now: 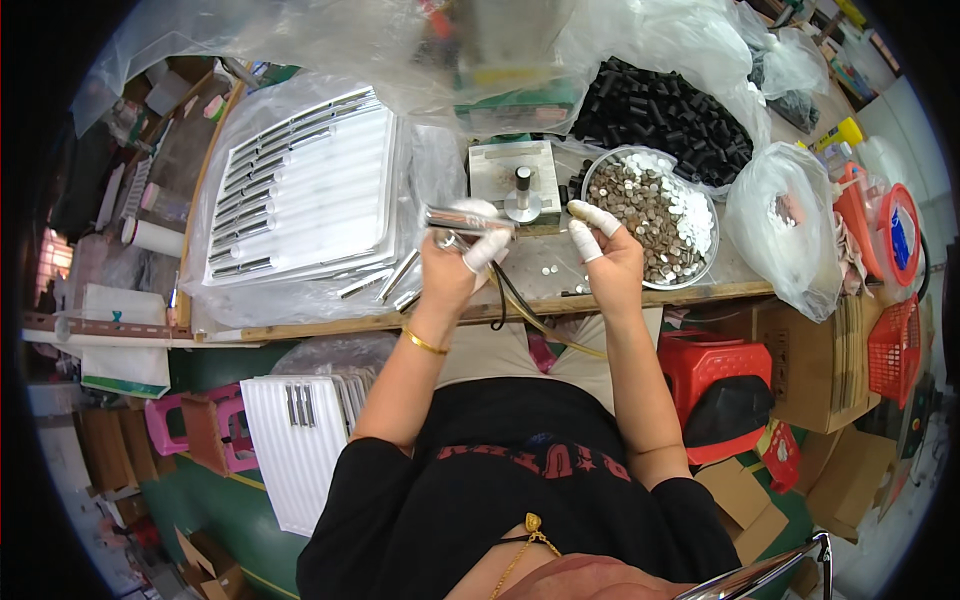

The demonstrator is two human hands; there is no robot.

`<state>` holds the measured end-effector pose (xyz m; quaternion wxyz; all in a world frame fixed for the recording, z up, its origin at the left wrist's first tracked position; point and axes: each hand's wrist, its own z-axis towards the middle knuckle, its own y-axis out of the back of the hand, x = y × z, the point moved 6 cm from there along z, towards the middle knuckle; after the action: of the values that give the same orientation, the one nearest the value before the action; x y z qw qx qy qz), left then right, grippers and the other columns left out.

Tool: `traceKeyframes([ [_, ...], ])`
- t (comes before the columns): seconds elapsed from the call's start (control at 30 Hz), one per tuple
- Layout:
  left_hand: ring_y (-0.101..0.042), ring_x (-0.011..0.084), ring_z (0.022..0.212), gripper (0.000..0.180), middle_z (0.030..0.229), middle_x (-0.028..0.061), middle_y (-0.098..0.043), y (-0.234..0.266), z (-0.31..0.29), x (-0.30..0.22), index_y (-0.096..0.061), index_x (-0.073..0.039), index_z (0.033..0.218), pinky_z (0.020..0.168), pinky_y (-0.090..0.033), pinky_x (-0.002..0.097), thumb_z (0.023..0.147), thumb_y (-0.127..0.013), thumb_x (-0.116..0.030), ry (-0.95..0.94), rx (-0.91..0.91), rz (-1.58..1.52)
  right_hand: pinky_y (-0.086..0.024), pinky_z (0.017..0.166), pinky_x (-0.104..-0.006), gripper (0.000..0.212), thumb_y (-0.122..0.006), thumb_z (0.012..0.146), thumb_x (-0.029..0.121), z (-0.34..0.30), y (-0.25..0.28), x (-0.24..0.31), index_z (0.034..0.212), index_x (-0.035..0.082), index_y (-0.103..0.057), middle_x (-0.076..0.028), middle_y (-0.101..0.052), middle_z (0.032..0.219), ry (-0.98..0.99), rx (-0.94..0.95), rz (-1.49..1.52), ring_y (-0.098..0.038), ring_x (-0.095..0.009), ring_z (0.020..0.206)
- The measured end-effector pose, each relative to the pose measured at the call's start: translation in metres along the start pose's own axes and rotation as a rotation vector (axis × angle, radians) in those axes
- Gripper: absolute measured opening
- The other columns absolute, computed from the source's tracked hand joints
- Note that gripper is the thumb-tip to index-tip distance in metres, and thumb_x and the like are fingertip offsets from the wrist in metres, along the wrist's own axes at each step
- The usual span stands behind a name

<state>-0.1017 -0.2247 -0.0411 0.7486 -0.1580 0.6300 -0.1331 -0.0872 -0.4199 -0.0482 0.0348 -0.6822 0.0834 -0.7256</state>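
Observation:
My left hand (455,272), white coverings on its fingers, is closed round shiny metal tubes (468,219), slightly blurred; I cannot tell exactly how many. Just beyond them a small fixture with a black-topped upright post (523,190) stands on a metal block (488,165). My right hand (615,262) hovers at the left rim of a round tub (713,262), thumb and forefinger brought near each other in a pinch. Anything between those fingertips is too small to make out. Inside the tub lie brownish-grey discs (640,215) and white discs (690,220).
On the left, a stack of white padded sheets (330,190) carries several metal tubes. Black cylindrical pieces (665,120) lie on plastic at the back right, near a clear bag (785,230). Loose tubes (400,275) rest by the wooden table edge (330,327). A red stool (705,365) stands below.

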Motion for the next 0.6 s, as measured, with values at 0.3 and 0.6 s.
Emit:
traceKeyframes([
  [0.3, -0.055, 0.0119, 0.063, 0.020, 0.077, 0.0072, -0.065, -0.047, 0.054, -0.050, -0.066, 0.001, 0.080, 0.057, -0.044, 0.0271, 0.072, -0.080, -0.011, -0.455, -0.069, 1.070, -0.037, 0.059, -0.0168, 0.023, -0.067, 0.084, 0.004, 0.005, 0.009, -0.009, 0.107, 0.003, -0.067, 0.004, -0.059, 0.087, 0.029, -0.061, -0.042, -0.045, -0.002, 0.064],
  [0.6, -0.052, 0.0343, 0.060, 0.034, 0.065, 0.0160, -0.052, -0.050, 0.067, -0.042, -0.055, 0.001, 0.062, 0.055, -0.041, 0.0420, 0.067, -0.079, -0.023, -0.375, 0.007, 1.099, -0.039, 0.060, -0.0163, 0.024, -0.066, 0.085, 0.005, 0.009, 0.013, -0.017, 0.109, 0.002, -0.066, 0.002, -0.062, 0.086, 0.014, -0.043, -0.026, -0.050, -0.001, 0.068],
])
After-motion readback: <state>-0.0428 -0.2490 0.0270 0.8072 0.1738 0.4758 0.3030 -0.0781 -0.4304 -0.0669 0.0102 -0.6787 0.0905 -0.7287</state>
